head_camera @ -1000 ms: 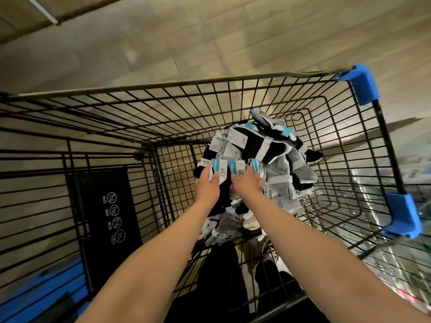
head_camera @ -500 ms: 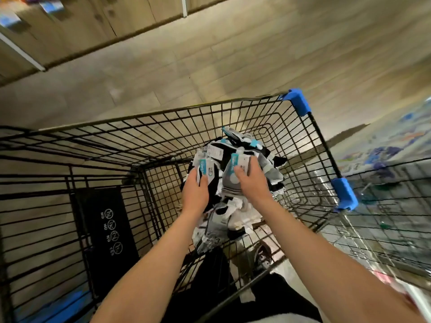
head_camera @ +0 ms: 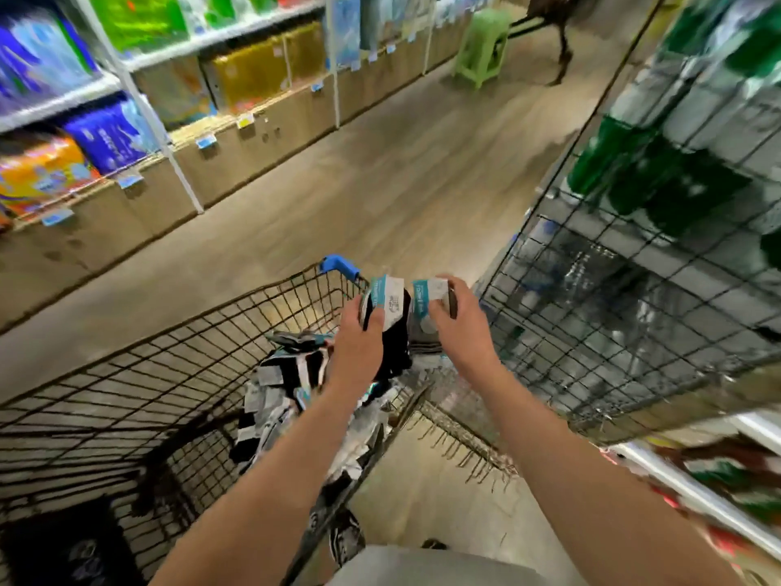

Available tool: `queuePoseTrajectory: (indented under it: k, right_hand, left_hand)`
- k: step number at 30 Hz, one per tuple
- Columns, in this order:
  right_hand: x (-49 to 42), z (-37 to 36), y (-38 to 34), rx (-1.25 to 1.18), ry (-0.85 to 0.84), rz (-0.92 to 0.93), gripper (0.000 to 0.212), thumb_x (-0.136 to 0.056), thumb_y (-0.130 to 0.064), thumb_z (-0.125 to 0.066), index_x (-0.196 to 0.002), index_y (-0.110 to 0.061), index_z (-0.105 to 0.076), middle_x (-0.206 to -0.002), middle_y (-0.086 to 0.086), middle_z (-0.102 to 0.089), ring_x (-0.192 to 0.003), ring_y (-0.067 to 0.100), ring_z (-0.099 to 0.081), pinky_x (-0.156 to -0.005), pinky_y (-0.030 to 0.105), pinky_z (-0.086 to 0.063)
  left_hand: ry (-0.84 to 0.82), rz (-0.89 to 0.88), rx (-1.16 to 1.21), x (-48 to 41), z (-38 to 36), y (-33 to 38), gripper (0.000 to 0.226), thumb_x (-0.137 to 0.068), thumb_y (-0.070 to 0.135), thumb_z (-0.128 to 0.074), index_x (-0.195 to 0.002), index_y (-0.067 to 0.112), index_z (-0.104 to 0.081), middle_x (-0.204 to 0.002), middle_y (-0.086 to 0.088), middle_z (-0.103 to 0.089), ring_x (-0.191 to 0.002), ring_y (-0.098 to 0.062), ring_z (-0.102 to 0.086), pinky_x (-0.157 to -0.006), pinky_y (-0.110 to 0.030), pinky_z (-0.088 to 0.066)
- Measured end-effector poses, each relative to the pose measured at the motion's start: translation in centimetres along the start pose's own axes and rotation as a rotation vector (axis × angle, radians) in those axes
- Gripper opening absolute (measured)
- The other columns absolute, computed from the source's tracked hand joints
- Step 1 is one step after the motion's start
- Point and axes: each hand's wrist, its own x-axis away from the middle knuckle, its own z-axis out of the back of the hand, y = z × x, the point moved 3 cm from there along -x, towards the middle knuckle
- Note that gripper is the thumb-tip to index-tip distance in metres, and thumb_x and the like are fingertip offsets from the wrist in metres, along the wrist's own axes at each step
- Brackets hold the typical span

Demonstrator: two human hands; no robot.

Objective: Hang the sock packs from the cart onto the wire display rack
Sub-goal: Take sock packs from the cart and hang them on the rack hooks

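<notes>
My left hand [head_camera: 358,345] grips a black sock pack [head_camera: 391,315] with a teal and white label, held above the right rim of the black wire cart [head_camera: 177,353]. My right hand [head_camera: 458,327] grips a grey sock pack [head_camera: 427,308] with the same kind of label, just beside the first. A heap of black, white and grey sock packs [head_camera: 291,399] lies in the cart under my left forearm. The wire display rack [head_camera: 625,306] stands close on the right, with a row of metal hooks [head_camera: 460,446] at its foot.
Store shelves with coloured packages [head_camera: 84,133] line the left side of the aisle. A green plastic stool [head_camera: 484,40] stands far down the wooden floor. Green and white goods [head_camera: 676,154] show behind the rack's grid. More shelving [head_camera: 718,480] runs along the lower right.
Both hands have lifted a sock pack each out of the heap and up above the cart's rim, toward the right. My view has swung up from the cart to the aisle and rack.
</notes>
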Motion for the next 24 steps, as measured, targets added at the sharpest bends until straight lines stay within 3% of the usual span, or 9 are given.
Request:
queuePoseTrajectory:
  k: [4, 6, 8, 9, 12, 14, 18, 24]
  right_hand:
    - [0.7, 7.8, 1.4, -0.093, 0.151, -0.019, 0.033, -0.101, -0.019, -0.052, -0.133, -0.030, -0.053, -0.119, -0.003, -0.064, -0.103, 0.013, -0.063, -0.087, 0.033, -0.053]
    - [1.0, 11.5, 2.3, -0.162, 0.241, -0.060, 0.034, -0.101, -0.020, -0.053, -0.134, -0.029, -0.051, -0.120, -0.007, -0.064, -0.103, 0.008, -0.062, -0.079, 0.022, -0.051]
    - [1.3, 14.5, 3.0, -0.177, 0.317, -0.093, 0.032, -0.100, -0.021, -0.057, -0.131, -0.026, -0.052, -0.113, -0.004, -0.064, -0.091, 0.005, -0.061, -0.059, 0.008, -0.044]
    - [1.3, 15.7, 3.2, -0.167, 0.345, -0.094, 0.031, -0.099, -0.022, -0.058, -0.129, -0.025, -0.052, -0.109, -0.003, -0.064, -0.086, 0.006, -0.059, -0.054, 0.008, -0.042]
    - [0.9, 18.1, 2.5, -0.145, 0.401, -0.052, 0.026, -0.099, -0.026, -0.061, -0.124, -0.025, -0.054, -0.099, -0.008, -0.062, -0.086, 0.008, -0.058, -0.069, 0.018, -0.045]
    - [0.2, 19.1, 1.5, -0.170, 0.448, -0.028, 0.027, -0.100, -0.026, -0.059, -0.127, -0.025, -0.055, -0.103, -0.008, -0.062, -0.093, 0.010, -0.059, -0.078, 0.022, -0.047]
    - [-1.1, 20.6, -1.3, -0.151, 0.510, 0.029, 0.031, -0.103, -0.025, -0.053, -0.134, -0.022, -0.054, -0.108, -0.011, -0.058, -0.094, 0.005, -0.055, -0.069, 0.007, -0.038]
    - [-2.9, 22.9, -6.6, -0.118, 0.585, 0.156, 0.026, -0.103, -0.022, -0.055, -0.129, -0.022, -0.057, -0.101, -0.014, -0.061, -0.094, 0.004, -0.059, -0.068, 0.001, -0.039]
  left_hand:
    - [-0.103, -0.051, -0.044, 1.4, -5.8, 4.6, 0.042, -0.107, 0.038, -0.043, -0.143, 0.018, -0.045, -0.138, -0.006, -0.055, -0.127, -0.029, -0.054, -0.105, -0.045, -0.044]
    - [-0.162, -0.092, -0.052, 2.1, -8.3, 6.8, 0.043, -0.108, 0.037, -0.042, -0.145, 0.017, -0.043, -0.137, -0.003, -0.053, -0.127, -0.026, -0.053, -0.099, -0.036, -0.041]
    - [-0.209, -0.139, -0.079, 2.8, -10.2, 8.5, 0.039, -0.109, 0.034, -0.041, -0.142, 0.014, -0.043, -0.128, 0.002, -0.049, -0.123, -0.019, -0.051, -0.092, -0.031, -0.034]
    - [-0.226, -0.156, -0.087, 3.1, -11.1, 9.3, 0.037, -0.109, 0.033, -0.041, -0.140, 0.013, -0.045, -0.124, 0.004, -0.047, -0.119, -0.016, -0.050, -0.090, -0.029, -0.032]
    - [-0.230, -0.237, -0.095, 3.0, -12.8, 11.9, 0.028, -0.107, 0.030, -0.046, -0.129, 0.015, -0.054, -0.115, 0.002, -0.058, -0.105, -0.019, -0.057, -0.078, -0.023, -0.039]
    - [-0.254, -0.272, -0.071, 2.5, -13.7, 13.9, 0.026, -0.106, 0.033, -0.048, -0.126, 0.018, -0.056, -0.114, 0.002, -0.064, -0.100, -0.016, -0.061, -0.071, -0.020, -0.042]
    - [-0.263, -0.352, 0.016, 0.9, -14.3, 17.6, 0.012, -0.104, 0.028, -0.052, -0.115, 0.024, -0.056, -0.112, -0.002, -0.069, -0.098, -0.017, -0.065, -0.082, -0.032, -0.048]
    - [-0.270, -0.392, 0.175, -0.9, -13.3, 23.0, 0.013, -0.107, 0.023, -0.050, -0.119, 0.028, -0.053, -0.105, 0.010, -0.065, -0.092, -0.002, -0.064, -0.071, -0.011, -0.046]
